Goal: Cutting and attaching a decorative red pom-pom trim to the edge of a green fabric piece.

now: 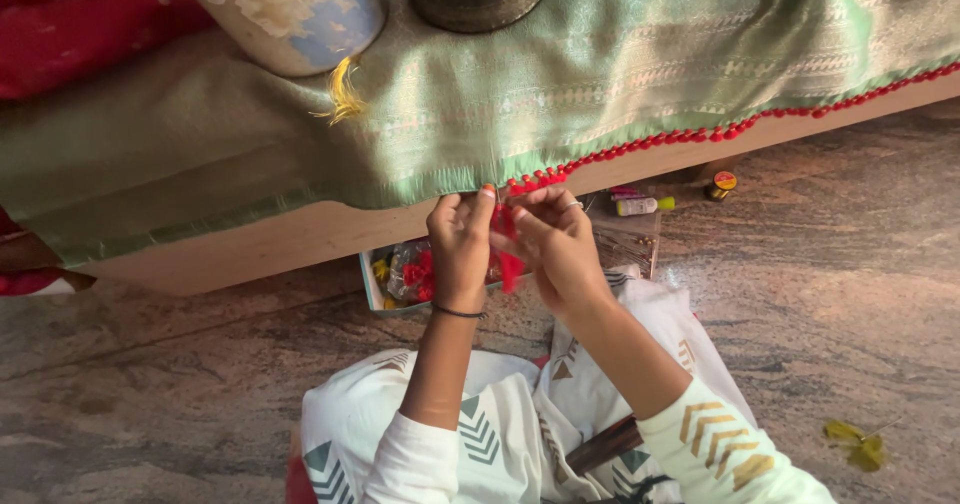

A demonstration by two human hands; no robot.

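Note:
A pale green woven cloth (560,74) lies over a low wooden platform (270,239), its front edge trimmed with small red bobbles (700,134) from the middle to the right. My left hand (460,244) pinches the cloth's edge where the red trim ends. My right hand (555,239), with a ring on one finger, holds red thread (508,264) against that same edge. The red thread hangs down between both hands. Any needle is too small to make out.
A small open box (400,279) of red and yellow bits sits on the stone floor under the platform's edge. Small bottles (645,205) and a round tin (722,182) lie to the right. Two heavy pots (290,9) stand on the cloth. A yellow scrap (858,444) lies at lower right.

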